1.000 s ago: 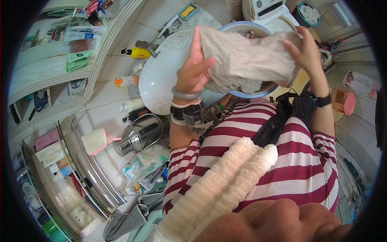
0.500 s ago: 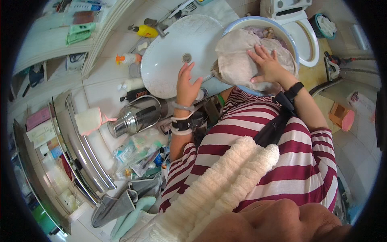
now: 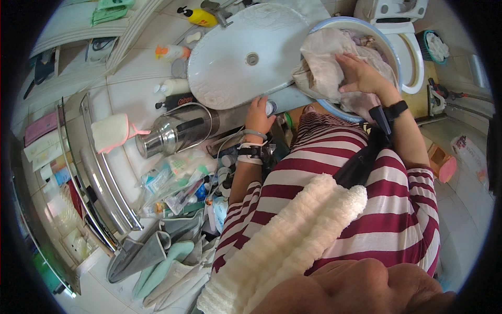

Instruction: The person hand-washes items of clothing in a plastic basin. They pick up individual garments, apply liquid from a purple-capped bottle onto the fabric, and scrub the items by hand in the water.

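Observation:
My right hand (image 3: 363, 77) lies on a beige cloth (image 3: 324, 55), its fingers stretched out and the thumb apart from them. The cloth is creased and bunched beside the hand. It lies in a white basin with a blue rim (image 3: 396, 57), over other wet-looking fabric (image 3: 384, 49). At the front edge of the counter, below the washbasin (image 3: 230, 57), is my left hand (image 3: 258, 119). Its fingers point away from me and nothing shows in them. A small white-capped container (image 3: 270, 108) stands close beside it.
A faucet (image 3: 218, 14), a yellow pump bottle (image 3: 201, 18) and other bottles line the washbasin's left side. Nearer stand a steel thermos flask (image 3: 172, 133) and plastic bags with toiletries (image 3: 178, 175). A toilet (image 3: 415, 57) is beyond the basin. A rolled cream towel (image 3: 293, 235) hangs before me.
My left hand has moved back from over the washbasin to the counter edge. Under my right hand the cloth has bunched up, and that hand has turned slightly. The view has shifted.

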Action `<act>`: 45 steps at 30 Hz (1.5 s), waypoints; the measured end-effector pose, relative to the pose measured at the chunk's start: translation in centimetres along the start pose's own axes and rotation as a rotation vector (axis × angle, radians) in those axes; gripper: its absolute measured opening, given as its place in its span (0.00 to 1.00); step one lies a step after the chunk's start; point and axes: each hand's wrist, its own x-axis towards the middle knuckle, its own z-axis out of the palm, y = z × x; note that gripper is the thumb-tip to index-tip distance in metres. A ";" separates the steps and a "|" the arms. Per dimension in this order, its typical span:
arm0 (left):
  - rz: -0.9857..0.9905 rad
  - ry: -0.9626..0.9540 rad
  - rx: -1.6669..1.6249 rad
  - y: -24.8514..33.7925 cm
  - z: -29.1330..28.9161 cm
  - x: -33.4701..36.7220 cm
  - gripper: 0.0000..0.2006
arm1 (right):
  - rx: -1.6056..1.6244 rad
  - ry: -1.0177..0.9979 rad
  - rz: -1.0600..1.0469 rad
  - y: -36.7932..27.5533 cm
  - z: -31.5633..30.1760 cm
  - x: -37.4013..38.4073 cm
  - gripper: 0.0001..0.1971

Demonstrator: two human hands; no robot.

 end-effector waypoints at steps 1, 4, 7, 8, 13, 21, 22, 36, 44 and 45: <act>-0.034 -0.050 0.039 -0.4 0.5 0.5 0.30 | 0.268 0.052 -0.126 0.3 -0.3 -0.2 0.46; -0.018 -0.078 0.078 -1.1 0.9 1.0 0.27 | 0.481 0.202 -0.247 -1.7 -2.8 -1.8 0.37; 0.121 -0.004 -0.022 1.4 -2.2 0.9 0.25 | 0.641 0.147 -0.122 -2.5 -3.5 -2.9 0.37; 0.164 0.020 -0.110 3.5 -4.1 1.0 0.24 | 0.623 0.105 -0.161 -2.9 -3.6 -3.3 0.38; 0.512 -0.069 -0.343 14.3 -10.5 3.5 0.25 | 0.637 0.123 -0.546 -6.4 -3.6 -3.8 0.47; 0.979 0.182 -0.040 19.4 -8.0 8.6 0.20 | 0.619 0.306 -0.254 -4.3 -2.6 -4.4 0.25; 0.987 0.175 -0.040 19.5 -7.2 8.5 0.20 | 0.559 0.354 -0.210 -4.2 -2.4 -4.5 0.22; 0.856 -0.111 -0.134 14.3 -3.2 7.3 0.17 | -0.123 0.704 -0.122 -2.4 -1.8 -4.6 0.15; 0.728 -0.190 -0.069 10.6 0.6 5.4 0.17 | -0.382 0.633 -0.226 -1.8 -1.1 -2.7 0.09; 0.722 -0.182 -0.075 10.6 0.5 5.4 0.17 | -0.405 0.591 -0.248 -2.4 -1.3 -3.0 0.09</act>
